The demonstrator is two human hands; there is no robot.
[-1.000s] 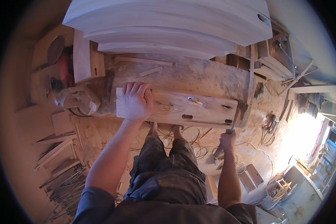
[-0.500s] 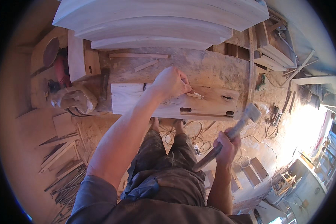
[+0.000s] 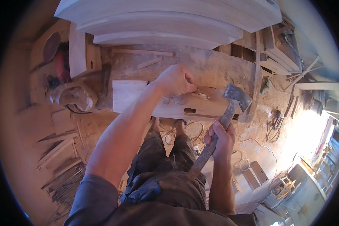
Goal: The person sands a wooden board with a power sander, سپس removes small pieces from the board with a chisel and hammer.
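My left hand [image 3: 177, 80] is closed in a pinch over a pale wooden board [image 3: 125, 96], its fingertips on a small splintered sliver of wood [image 3: 202, 95]. Dark oblong slots are cut in the board's near side, one of them [image 3: 190, 110] below the sliver. My right hand [image 3: 223, 138] wraps the handle of a hammer [image 3: 237, 98]. Its heavy grey head hangs above the board's right end and hides part of it, while the handle slants down toward my waist. My fingers cover part of the sliver.
Large curved pale wooden panels [image 3: 165, 22] stand beyond the bench [image 3: 211, 62]. Loose thin strips [image 3: 150, 62] lie on its dusty top. Left are a wooden box piece [image 3: 91, 62] and a crumpled bag [image 3: 74, 97]. Cables [image 3: 194, 130] coil on the floor near my feet.
The hammer and my right hand have moved left and up, bringing the head over the board's right end. My left hand stays pinched at almost the same spot.
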